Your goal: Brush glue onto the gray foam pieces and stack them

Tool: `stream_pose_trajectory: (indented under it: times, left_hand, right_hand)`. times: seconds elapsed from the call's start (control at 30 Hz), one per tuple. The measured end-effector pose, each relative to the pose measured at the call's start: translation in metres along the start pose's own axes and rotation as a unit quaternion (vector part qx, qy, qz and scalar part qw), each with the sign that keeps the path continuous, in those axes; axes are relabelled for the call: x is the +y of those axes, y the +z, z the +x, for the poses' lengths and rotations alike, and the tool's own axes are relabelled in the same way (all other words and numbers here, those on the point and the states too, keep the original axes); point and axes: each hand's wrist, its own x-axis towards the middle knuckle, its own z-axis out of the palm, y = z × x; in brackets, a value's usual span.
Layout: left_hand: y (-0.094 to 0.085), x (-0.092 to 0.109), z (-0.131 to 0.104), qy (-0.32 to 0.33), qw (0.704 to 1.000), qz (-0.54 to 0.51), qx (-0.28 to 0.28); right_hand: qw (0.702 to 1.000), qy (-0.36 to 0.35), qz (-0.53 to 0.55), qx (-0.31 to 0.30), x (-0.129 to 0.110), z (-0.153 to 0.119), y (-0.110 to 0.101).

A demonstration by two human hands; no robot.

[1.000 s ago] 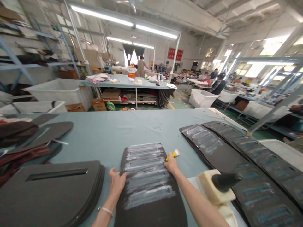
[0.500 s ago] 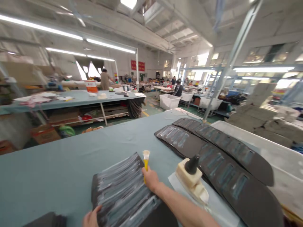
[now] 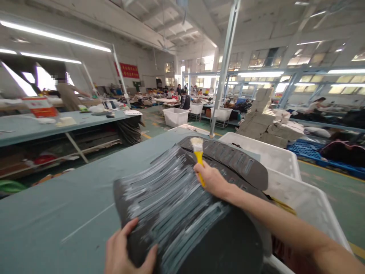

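Note:
A dark grey panel (image 3: pixel 228 239) with long slots and wet white streaks lies before me, curving and apparently raised off the table. At its near left edge, my left hand (image 3: pixel 122 247) grips it between thumb and fingers. My right hand (image 3: pixel 212 179) is closed round the yellow handle of a flat paintbrush (image 3: pixel 199 158), its pale bristles pointing up. Both the brush and that hand are over the panel's far right side; whether the hand also holds the panel's edge I cannot tell. Behind it, more dark slotted panels (image 3: pixel 261 173) lie overlapping, partly covered.
A blue-green cloth covers the table (image 3: pixel 85 205). White plastic bins (image 3: pixel 316 201) stand along its right side, and a metal post (image 3: pixel 224 72) rises beyond the far end. A co-worker (image 3: pixel 67 93) stands behind another table at left.
The view has turned right. The streaked panel has been lifted and moved right with both hands, now hiding the cream bottle with the black nozzle. The brush stays in my right hand.

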Motion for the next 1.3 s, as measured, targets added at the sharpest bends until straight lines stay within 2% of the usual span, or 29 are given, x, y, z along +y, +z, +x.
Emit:
stream_pose_trajectory:
  times: [0.07,0.13,0.2,0.27,0.33,0.4,0.5,0.6,0.7,0.8,0.9,1.0,1.1,1.2,1.27,1.3]
  left_hand:
    - [0.037,0.073,-0.007,0.016,0.998,-0.049,-0.025]
    - [0.081,0.134,-0.017,0.014,0.994,-0.095,-0.052]
    - [0.13,0.177,-0.026,0.003,0.988,-0.131,-0.083]
    - [0.179,0.202,-0.032,-0.023,0.982,-0.148,-0.112]
    - [0.224,0.21,-0.035,-0.043,0.979,-0.152,-0.13]
    - [0.261,0.208,-0.033,-0.066,0.978,-0.145,-0.137]
    - [0.302,0.194,-0.024,-0.102,0.979,-0.122,-0.125]
    - [0.331,0.177,-0.009,-0.12,0.984,-0.1,-0.09]
    - [0.353,0.163,0.006,-0.134,0.986,-0.085,-0.059]
    - [0.369,0.15,0.019,-0.143,0.985,-0.085,-0.055]
    - [0.379,0.137,0.025,-0.155,0.982,-0.078,-0.074]
    - [0.379,0.128,0.022,-0.15,0.981,-0.067,-0.101]
    - [0.374,0.13,0.011,-0.162,0.98,-0.046,-0.109]
    - [0.356,0.142,-0.008,-0.164,0.978,-0.044,-0.119]
    - [0.332,0.148,-0.026,-0.142,0.972,-0.081,-0.167]
    - [0.316,0.15,-0.036,-0.117,0.961,-0.115,-0.221]
  right_hand:
    - [0.999,0.013,-0.036,0.007,0.062,-0.012,-0.027]
    - [0.997,0.024,-0.076,-0.005,0.123,-0.024,-0.043]
    - [0.992,0.04,-0.112,-0.026,0.181,-0.037,-0.045]
    - [0.988,0.054,-0.136,-0.048,0.231,-0.047,-0.034]
    - [0.986,0.059,-0.141,-0.069,0.27,-0.052,-0.013]
    - [0.985,0.054,-0.134,-0.089,0.297,-0.05,0.014]
    - [0.986,0.033,-0.121,-0.11,0.318,-0.033,0.056]
    - [0.986,0.007,-0.113,-0.126,0.324,-0.003,0.093]
    - [0.985,-0.012,-0.107,-0.138,0.326,0.03,0.12]
    - [0.986,-0.02,-0.102,-0.134,0.329,0.054,0.141]
    - [0.988,-0.006,-0.094,-0.121,0.333,0.057,0.158]
    - [0.991,0.001,-0.085,-0.105,0.337,0.042,0.171]
    - [0.994,-0.014,-0.076,-0.071,0.343,0.019,0.175]
    - [0.999,-0.024,-0.046,0.003,0.335,-0.002,0.16]
    - [0.997,-0.025,-0.003,0.072,0.313,-0.017,0.138]
    - [0.993,-0.027,0.025,0.109,0.297,-0.024,0.126]
